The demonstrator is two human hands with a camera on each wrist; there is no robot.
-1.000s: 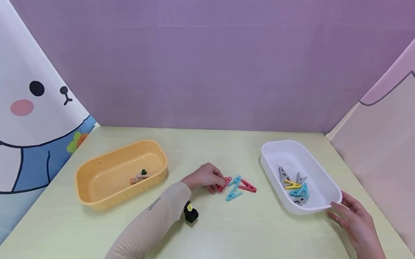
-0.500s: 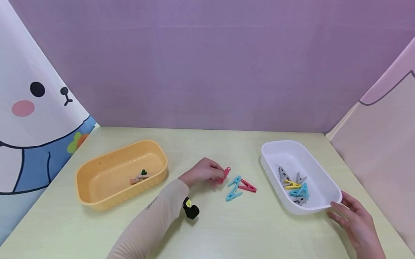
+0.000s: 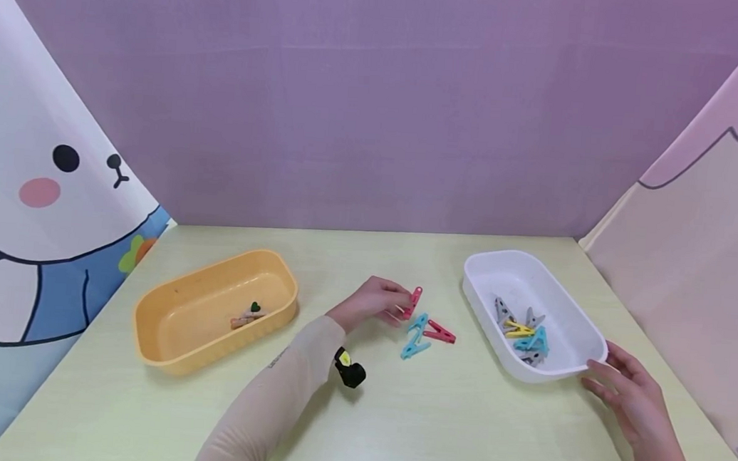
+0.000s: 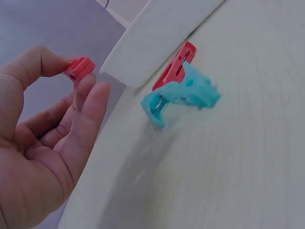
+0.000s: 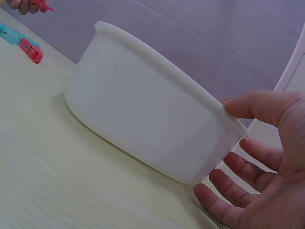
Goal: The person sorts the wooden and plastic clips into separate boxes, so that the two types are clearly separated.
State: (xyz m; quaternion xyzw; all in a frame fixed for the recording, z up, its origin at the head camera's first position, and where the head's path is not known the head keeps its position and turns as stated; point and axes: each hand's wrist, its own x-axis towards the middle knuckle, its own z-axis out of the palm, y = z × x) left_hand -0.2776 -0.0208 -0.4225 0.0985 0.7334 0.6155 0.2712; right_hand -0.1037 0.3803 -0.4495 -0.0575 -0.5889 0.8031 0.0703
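Observation:
My left hand [image 3: 373, 302] pinches a red clothespin [image 4: 81, 68] between thumb and fingertips, raised above the table. Below it, teal clothespins [image 3: 415, 344] lie on the table beside another red clothespin [image 3: 440, 331]. At the right, my right hand [image 3: 633, 399] holds the near right corner of a white plastic bin [image 3: 478, 324]. In the right wrist view the thumb lies on the bin's rim, with the other fingers below it at the end wall. Inside the bin are several grey clothespins [image 3: 503, 311], a yellow clothespin [image 3: 519, 330] and teal ones [image 3: 535, 340].
A yellow plastic bin [image 3: 177, 303] stands on the left of the table [image 3: 433, 421]. Small wooden-looking clips [image 3: 247, 320], one with a dark green heart, lie in it. A purple backdrop [image 3: 377, 117] rises behind, with printed panels on both sides.
My left hand has lifted the red clothespin off the table beside the teal ones and moved it slightly up and right. The right hand stays at the white bin.

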